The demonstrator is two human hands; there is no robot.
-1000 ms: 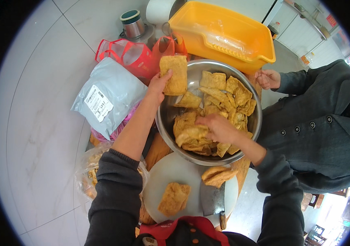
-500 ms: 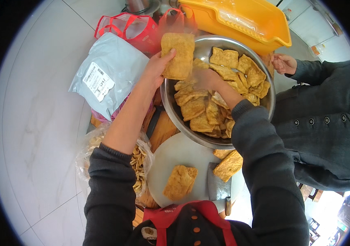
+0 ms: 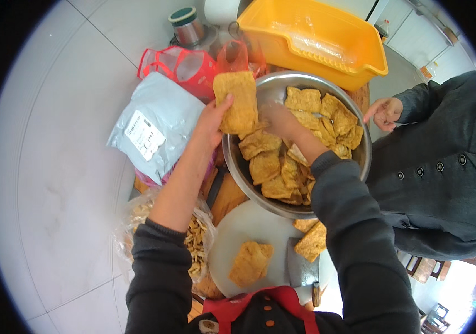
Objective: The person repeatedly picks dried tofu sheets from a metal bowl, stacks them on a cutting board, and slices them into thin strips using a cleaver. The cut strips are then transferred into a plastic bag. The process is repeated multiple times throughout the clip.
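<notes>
— Since a second ago, my right hand (image 3: pixel 282 119) has shifted from the near middle of the metal bowl (image 3: pixel 271 89) to its far left part. The other person's hand (image 3: pixel 385 113), right of the bowl, now has a finger extended.

— State of your left hand (image 3: pixel 213 119)?

— Holding. I have one flat golden slab (image 3: pixel 238 100) pinched, thumb on its face, above the bowl's left rim.

— And the right?

— Reaching down among the loose slabs (image 3: pixel 264 167) in the bowl; blurred. I cannot tell whether my fingers grip one.

— Surroundings?

— Nearer me than the bowl: round white cutting board (image 3: pixel 229 236), another slab (image 3: pixel 252 263) lying on it, cleaver (image 3: pixel 303 267) just right of that. Plastic bag of cut strips (image 3: pixel 196 250) beside the board, on its left. Yellow tub (image 3: pixel 355 69) noted beyond the bowl.
</notes>
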